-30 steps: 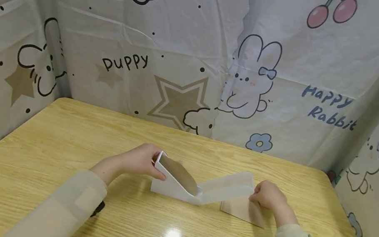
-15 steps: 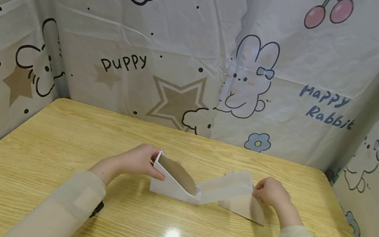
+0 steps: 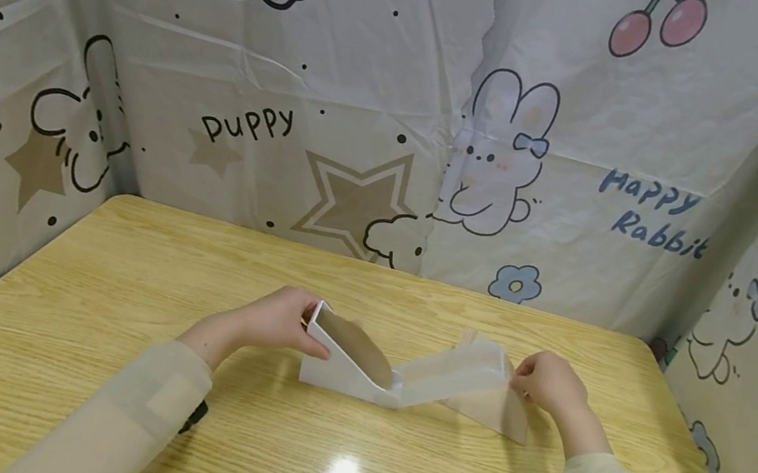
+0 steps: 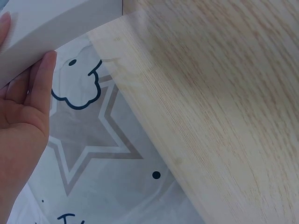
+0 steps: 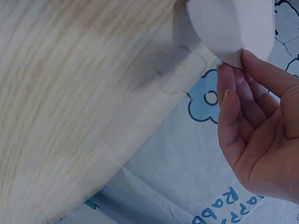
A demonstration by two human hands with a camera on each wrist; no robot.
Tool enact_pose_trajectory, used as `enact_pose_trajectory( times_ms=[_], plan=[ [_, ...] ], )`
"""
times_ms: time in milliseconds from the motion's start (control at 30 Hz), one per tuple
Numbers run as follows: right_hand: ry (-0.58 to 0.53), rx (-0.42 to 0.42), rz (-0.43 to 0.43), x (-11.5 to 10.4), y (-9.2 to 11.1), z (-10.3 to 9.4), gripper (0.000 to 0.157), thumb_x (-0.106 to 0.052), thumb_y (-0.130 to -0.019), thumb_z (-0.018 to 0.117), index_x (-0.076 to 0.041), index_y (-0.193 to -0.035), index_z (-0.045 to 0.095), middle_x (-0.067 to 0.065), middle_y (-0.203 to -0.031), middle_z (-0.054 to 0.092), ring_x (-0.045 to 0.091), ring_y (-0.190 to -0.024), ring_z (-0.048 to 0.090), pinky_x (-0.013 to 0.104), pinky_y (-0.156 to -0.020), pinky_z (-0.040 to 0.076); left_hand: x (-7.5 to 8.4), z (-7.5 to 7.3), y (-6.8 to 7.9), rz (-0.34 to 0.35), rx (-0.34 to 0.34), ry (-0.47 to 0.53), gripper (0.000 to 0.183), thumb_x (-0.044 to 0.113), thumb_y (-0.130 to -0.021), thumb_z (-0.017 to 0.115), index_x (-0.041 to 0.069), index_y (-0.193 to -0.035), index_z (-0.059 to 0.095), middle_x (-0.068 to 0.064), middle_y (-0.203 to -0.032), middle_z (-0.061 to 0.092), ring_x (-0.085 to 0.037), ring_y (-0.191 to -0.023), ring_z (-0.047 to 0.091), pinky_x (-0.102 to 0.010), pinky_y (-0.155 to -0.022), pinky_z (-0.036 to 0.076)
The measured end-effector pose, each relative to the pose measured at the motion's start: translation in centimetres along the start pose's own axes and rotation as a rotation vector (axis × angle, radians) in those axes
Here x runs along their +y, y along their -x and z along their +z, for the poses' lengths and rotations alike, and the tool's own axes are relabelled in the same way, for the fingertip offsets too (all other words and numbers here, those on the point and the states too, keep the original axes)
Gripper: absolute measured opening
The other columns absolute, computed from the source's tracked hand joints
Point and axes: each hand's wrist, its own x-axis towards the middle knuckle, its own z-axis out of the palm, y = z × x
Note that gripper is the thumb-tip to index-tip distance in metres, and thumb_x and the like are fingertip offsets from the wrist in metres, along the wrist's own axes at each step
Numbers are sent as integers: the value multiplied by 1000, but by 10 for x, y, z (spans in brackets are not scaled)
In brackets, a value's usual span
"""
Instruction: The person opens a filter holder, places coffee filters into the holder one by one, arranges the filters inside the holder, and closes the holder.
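My left hand [image 3: 281,319] grips the tall back end of a white wedge-shaped box [image 3: 349,381], thumb on the near side. Brown paper coffee filters [image 3: 355,345] stand inside it. The box's translucent lid [image 3: 454,372] is swung open to the right. My right hand [image 3: 551,381] pinches the corner of a tan paper coffee filter [image 3: 500,412], partly behind the lid. In the right wrist view, thumb and fingertips hold the edge of this coffee filter [image 5: 226,28]. The left wrist view shows fingers [image 4: 41,79] against the box's side [image 4: 70,23].
A light wood-grain table [image 3: 198,441] lies under everything, with a bright glare spot near its front. A printed cloth curtain [image 3: 375,84] closes off the back and both sides. A small dark object [image 3: 663,351] sits at the back right corner.
My right hand has shifted slightly right and up, and the pinched coffee filter has tilted and its sides have spread a little. My left hand and the box stay in place.
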Motion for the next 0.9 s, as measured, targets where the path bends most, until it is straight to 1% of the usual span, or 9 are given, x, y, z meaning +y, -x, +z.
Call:
enact_pose_trajectory(
  times_ms=[100,300,467,667,767,900],
  plan=[
    [5,20,9,0,1,1,15,-14,-83,63,-1,-90,68,7,-76,65,14,-62,55,29,-54,41,0,0,0,2,-1,-4,26,17,-75,79,6,-92,63,-5,-89,68,-11,-78,62,-25,-69,51],
    [-6,42,8,0,2,2,15,-15,-84,64,-2,-90,68,7,-79,64,15,-65,55,29,-55,41,-1,1,0,-5,2,0,26,17,-75,79,6,-92,63,-4,-89,68,-11,-78,62,-25,-69,51],
    [-88,33,-6,4,3,-1,16,-13,-86,62,2,-93,66,10,-78,63,16,-66,56,29,-57,43,-1,1,0,-7,2,6,26,17,-75,79,6,-92,63,-4,-89,68,-11,-78,62,-26,-69,51],
    [-245,9,-13,13,-3,1,23,-15,-90,59,6,-99,64,14,-84,63,17,-69,54,29,-58,48,-1,0,-1,-18,4,13,26,17,-75,79,6,-93,63,-4,-90,68,-12,-79,63,-26,-70,52],
    [-305,-7,-6,17,-5,2,25,-16,-90,59,6,-100,63,13,-82,62,16,-69,52,29,-57,48,-1,0,-1,-20,3,15,27,17,-75,79,6,-94,63,-4,-91,68,-12,-80,63,-27,-71,52],
    [-333,-22,7,18,-5,1,26,-17,-91,58,6,-101,63,9,-78,59,16,-68,51,29,-57,47,-1,0,-1,-20,0,10,26,18,-75,79,6,-93,63,-4,-90,68,-12,-79,62,-26,-70,51]
  ],
)
